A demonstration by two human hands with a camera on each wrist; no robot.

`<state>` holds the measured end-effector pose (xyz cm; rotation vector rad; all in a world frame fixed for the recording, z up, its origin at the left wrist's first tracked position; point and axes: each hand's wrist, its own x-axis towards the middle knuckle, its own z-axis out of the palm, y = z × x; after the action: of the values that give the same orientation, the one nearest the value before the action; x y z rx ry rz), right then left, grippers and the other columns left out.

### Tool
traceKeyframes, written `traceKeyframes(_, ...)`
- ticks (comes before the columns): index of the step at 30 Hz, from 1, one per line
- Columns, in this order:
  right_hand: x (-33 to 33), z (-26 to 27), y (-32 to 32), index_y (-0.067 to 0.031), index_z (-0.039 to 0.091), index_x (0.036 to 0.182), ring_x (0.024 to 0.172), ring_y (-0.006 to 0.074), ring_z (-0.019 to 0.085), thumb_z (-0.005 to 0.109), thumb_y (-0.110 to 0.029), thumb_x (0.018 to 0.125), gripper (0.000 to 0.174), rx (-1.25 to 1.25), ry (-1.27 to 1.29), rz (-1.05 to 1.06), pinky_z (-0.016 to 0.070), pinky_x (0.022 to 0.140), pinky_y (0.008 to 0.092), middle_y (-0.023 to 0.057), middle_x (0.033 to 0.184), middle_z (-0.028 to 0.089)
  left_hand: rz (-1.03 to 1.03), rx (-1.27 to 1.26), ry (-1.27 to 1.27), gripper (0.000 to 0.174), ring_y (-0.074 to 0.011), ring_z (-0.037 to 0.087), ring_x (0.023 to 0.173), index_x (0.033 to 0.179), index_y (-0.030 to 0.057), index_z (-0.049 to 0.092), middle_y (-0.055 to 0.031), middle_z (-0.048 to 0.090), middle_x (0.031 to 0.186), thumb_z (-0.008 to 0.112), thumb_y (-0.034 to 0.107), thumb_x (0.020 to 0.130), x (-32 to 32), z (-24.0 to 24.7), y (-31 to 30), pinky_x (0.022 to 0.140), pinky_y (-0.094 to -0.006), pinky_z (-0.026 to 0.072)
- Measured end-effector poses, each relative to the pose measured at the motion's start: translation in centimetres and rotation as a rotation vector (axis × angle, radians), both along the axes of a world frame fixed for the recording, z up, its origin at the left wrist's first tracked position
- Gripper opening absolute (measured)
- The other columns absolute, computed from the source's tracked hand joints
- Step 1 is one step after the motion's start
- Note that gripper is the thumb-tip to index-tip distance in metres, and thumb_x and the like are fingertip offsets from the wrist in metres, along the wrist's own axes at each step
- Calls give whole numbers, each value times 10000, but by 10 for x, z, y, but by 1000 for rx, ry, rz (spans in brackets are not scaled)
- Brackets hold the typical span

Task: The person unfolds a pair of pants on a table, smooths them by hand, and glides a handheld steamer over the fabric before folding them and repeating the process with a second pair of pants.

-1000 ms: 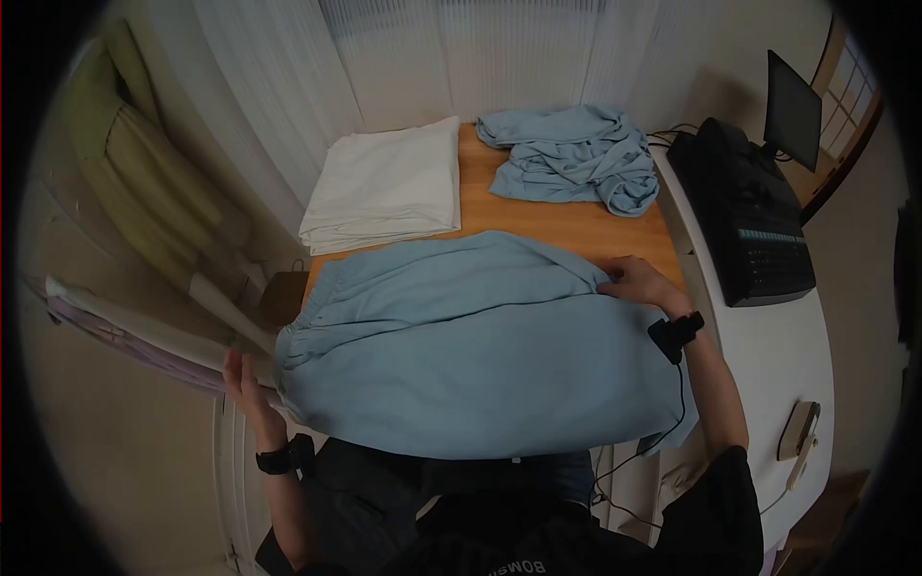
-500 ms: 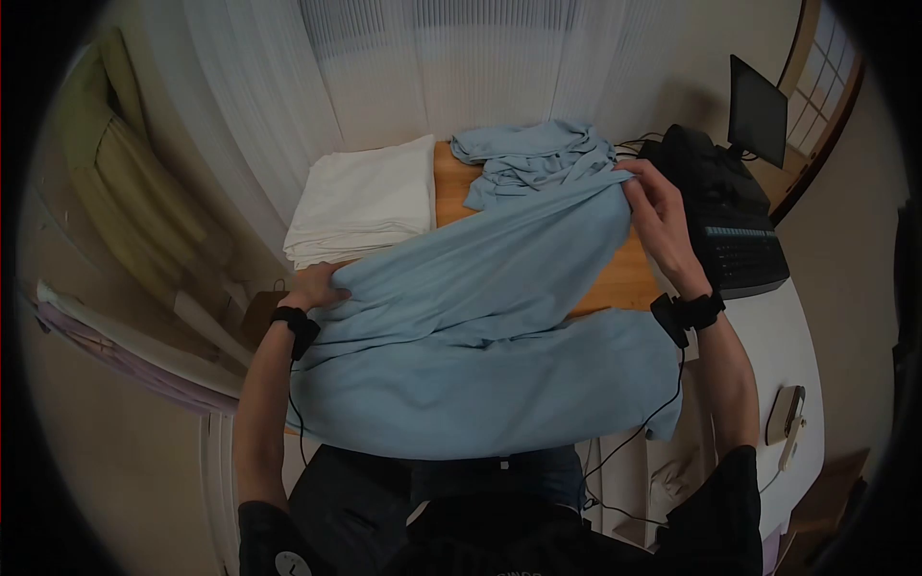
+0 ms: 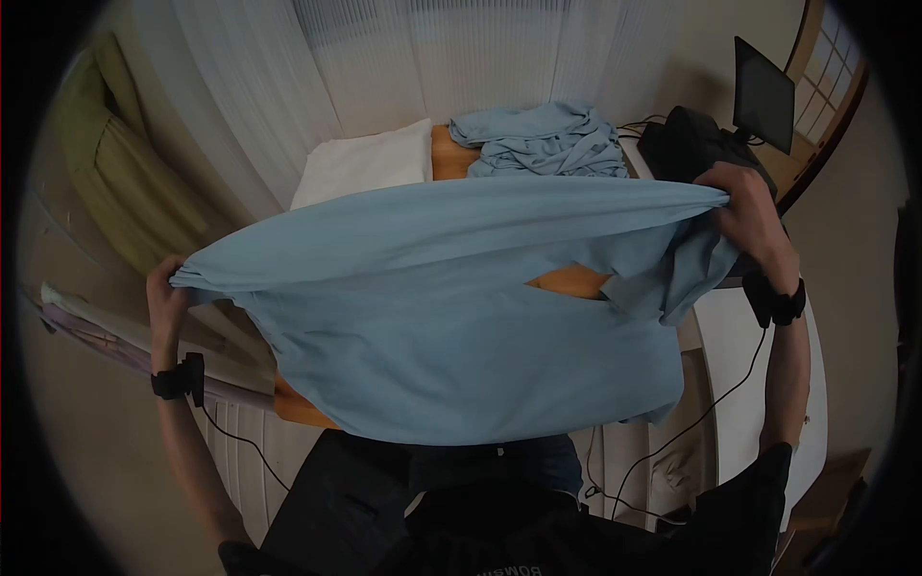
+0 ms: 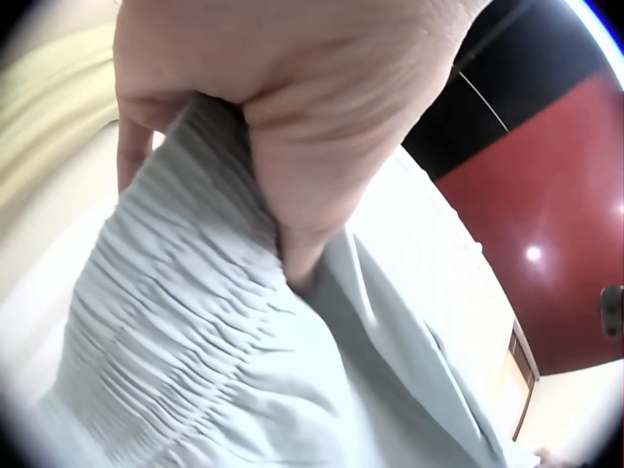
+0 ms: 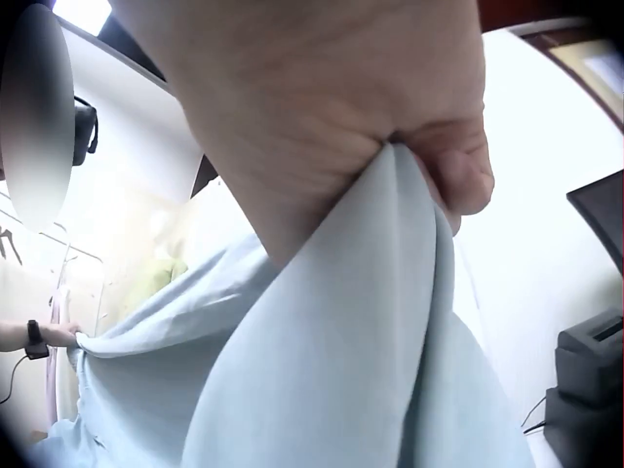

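Blue garment [image 3: 461, 312] (gathered edge), partly aloft

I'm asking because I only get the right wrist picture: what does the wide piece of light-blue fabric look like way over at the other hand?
Observer: There, the left hand grips the wide piece of light-blue fabric where it is gathered into ribbed little wrinkles.

Operator: Ooh! Is anything past it?

Observer: Yes, a crumpled heap of light-blue cloth lies beyond it in the head view.

Operator: And what's underneath?

Observer: An orange-brown, wood-look table; a bit shows below the fabric at the head view's lower left.
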<state>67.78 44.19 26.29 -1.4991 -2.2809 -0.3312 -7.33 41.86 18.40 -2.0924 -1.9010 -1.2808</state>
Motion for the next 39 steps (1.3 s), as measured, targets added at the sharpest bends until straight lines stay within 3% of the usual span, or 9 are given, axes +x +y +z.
traceKeyframes(4, 32, -7, -37, 18, 708, 809, 754, 287, 633, 594, 119, 653, 218, 86, 23, -338, 503, 667, 379, 101, 867, 622, 64, -185, -199, 44, -56, 515, 713, 802, -3, 618, 30, 593, 725, 626, 33, 778, -35, -13, -31, 647, -238, 430)
traceKeyframes(10, 75, 7, -81, 44, 699, 793, 728, 247, 637, 573, 138, 648, 215, -32, 201, -219, 500, 644, 333, 105, 798, 632, 59, -129, -319, 72, -23, 500, 688, 773, 42, 607, 55, 585, 722, 669, 63, 802, -81, 3, -57, 608, -202, 392)
traceKeyframes(14, 113, 20, -46, 10, 702, 827, 815, 206, 647, 607, 83, 711, 166, -275, 204, -476, 511, 729, 325, 137, 826, 653, 81, -146, -306, 90, -33, 508, 670, 791, 47, 625, 60, 597, 723, 674, 97, 846, -98, -3, -10, 599, -211, 404)
traceKeyframes(15, 118, -3, -33, -12, 713, 964, 922, 226, 650, 636, 10, 784, 197, 2, 136, -453, 522, 804, 345, 156, 975, 665, 164, -209, -238, 106, -40, 512, 663, 797, 39, 636, 54, 600, 720, 706, 106, 840, -76, -4, 7, 598, -214, 409)
traceKeyframes(23, 105, -219, 123, -48, 682, 1103, 1082, 365, 623, 664, -27, 838, 266, -319, -44, -650, 550, 907, 435, 195, 1139, 629, 113, -413, -125, 223, -137, 612, 659, 838, -9, 701, -62, 680, 745, 811, 163, 746, -5, -150, 127, 638, -292, 493)
traceKeyframes(29, 35, -236, 110, -12, 591, 1190, 1160, 345, 581, 625, 13, 863, 331, 15, -258, -438, 586, 892, 376, 170, 1174, 583, 220, -271, 165, 349, -341, 633, 958, 1025, 27, 698, -168, 674, 1023, 801, 209, 746, 8, -197, 125, 869, -421, 506)
traceKeyframes(34, -5, -254, 54, -75, 513, 1368, 1237, 456, 519, 664, -309, 897, 547, -163, -130, -524, 478, 990, 585, 227, 1378, 493, 132, -157, 365, 602, -420, 474, 1201, 1266, 64, 600, -215, 527, 1284, 824, 282, 750, 57, -184, 87, 1017, -469, 423)
traceKeyframes(36, -2, -271, 45, -110, 385, 1504, 1318, 520, 438, 526, -568, 933, 745, -487, 92, -744, 368, 1041, 681, 254, 1535, 353, -1, -171, 330, 646, -430, 460, 1226, 1288, 62, 592, -221, 514, 1321, 837, 304, 740, 95, -181, 63, 1041, -478, 415)
traceKeyframes(39, 45, -287, 66, -76, 265, 1558, 1364, 525, 387, 382, -619, 972, 807, -605, 291, -749, 329, 1130, 579, 291, 1562, 308, -225, -448, 294, 900, -473, 321, 1382, 1427, 121, 508, -224, 367, 1512, 880, 434, 670, 143, -167, 28, 1125, -590, 318)
